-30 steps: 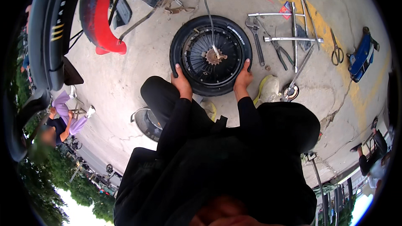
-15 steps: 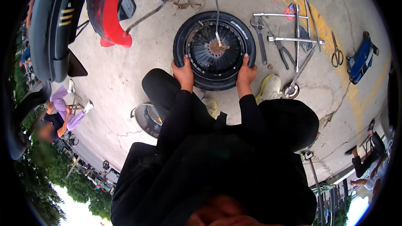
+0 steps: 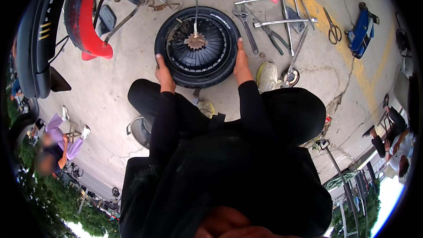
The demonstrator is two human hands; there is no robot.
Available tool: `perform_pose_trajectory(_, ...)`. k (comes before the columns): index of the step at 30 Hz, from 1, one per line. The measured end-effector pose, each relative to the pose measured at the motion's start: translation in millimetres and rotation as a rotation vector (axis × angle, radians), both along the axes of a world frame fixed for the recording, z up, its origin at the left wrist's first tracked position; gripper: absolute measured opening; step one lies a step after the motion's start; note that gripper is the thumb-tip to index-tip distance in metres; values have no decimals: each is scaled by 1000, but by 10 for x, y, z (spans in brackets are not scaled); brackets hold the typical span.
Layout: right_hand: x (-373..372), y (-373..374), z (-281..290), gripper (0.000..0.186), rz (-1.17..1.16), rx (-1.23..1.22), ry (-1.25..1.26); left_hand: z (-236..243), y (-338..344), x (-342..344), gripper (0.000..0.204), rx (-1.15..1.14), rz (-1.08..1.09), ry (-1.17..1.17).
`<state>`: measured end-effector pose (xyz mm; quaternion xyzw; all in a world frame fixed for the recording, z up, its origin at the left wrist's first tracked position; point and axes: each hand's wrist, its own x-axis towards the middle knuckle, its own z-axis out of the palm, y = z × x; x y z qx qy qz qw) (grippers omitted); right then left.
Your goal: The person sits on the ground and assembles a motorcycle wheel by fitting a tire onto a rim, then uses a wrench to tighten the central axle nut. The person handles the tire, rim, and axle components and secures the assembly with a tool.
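Observation:
A black wheel with a tyre round a finned hub lies before my feet, its face up. At its centre sits a rusty sprocket, from which a grey cable runs off toward the far edge. My left hand is closed round the tyre's near left side, thumb on the rubber. On the right side, my right hand presses against the tyre with its thumb up; most of its fingers are hidden. The wheel is held between both hands.
Right of the wheel lie an adjustable wrench, pliers, cross-shaped lug wrenches, scissors and a blue jack. A scooter's red fender stands at far left. A bucket is by my left knee. People sit at both sides.
The view has shifted, so everything sits farther left or higher. My hands have moved outward round the tyre's sides, and the wheel's tilt looks different, its sprocket showing more fully.

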<state>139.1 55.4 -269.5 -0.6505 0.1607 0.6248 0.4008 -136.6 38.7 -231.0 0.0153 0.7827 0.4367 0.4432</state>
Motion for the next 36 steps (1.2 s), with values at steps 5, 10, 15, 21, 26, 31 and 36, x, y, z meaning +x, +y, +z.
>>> perform_pose_trajectory(5,1,164,87,99,170,-18,-103,-119,99,-308,82,-24,-18,-355)
perform_pose_trajectory(10,59,54,-273,90,275,-121,-338,-41,69,-86,79,-103,-31,-173)
perform_pose_trajectory(15,-34,1,-294,93,384,-212,-510,-160,31,-159,77,-156,-32,-132)
perform_pose_trajectory(21,-86,186,-38,97,624,-304,-756,-86,142,-63,78,-224,-35,-27)
perform_pose_trajectory(26,-146,152,55,90,656,-150,-783,-223,75,-85,76,-57,-117,157)
perform_pose_trajectory(31,-106,40,-319,79,642,-30,-767,-408,-53,-171,67,-49,-124,205)
perform_pose_trajectory(36,-199,-3,18,77,686,-134,-890,-275,-54,-82,66,-194,-161,369)
